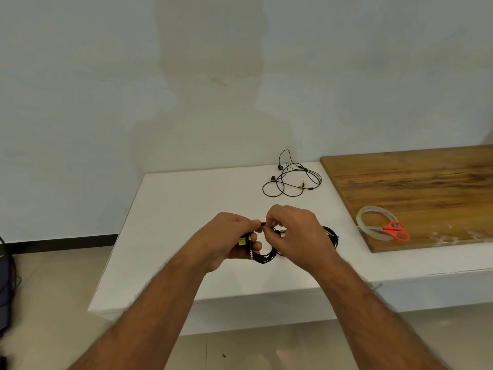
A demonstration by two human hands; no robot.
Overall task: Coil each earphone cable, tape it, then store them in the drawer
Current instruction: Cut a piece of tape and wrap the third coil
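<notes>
Above the front of the white table [186, 209], both hands hold a black earphone cable coil [264, 256]. My left hand [232, 237] grips the coil, with a yellow tag and the metal jack plug hanging below its fingers. My right hand [296, 233] pinches the cable at the top of the coil. Another black coil [332, 235] lies on the table behind my right hand, partly hidden. A loose, uncoiled black earphone [292, 177] lies at the back of the table. No drawer is in view.
A wooden board [426, 188] covers the table's right side. On it lie a roll of clear tape [378, 222] and red-handled scissors [394, 231] across the roll. Dark cables and a bag [5, 276] are on the floor at far left. A wall stands behind.
</notes>
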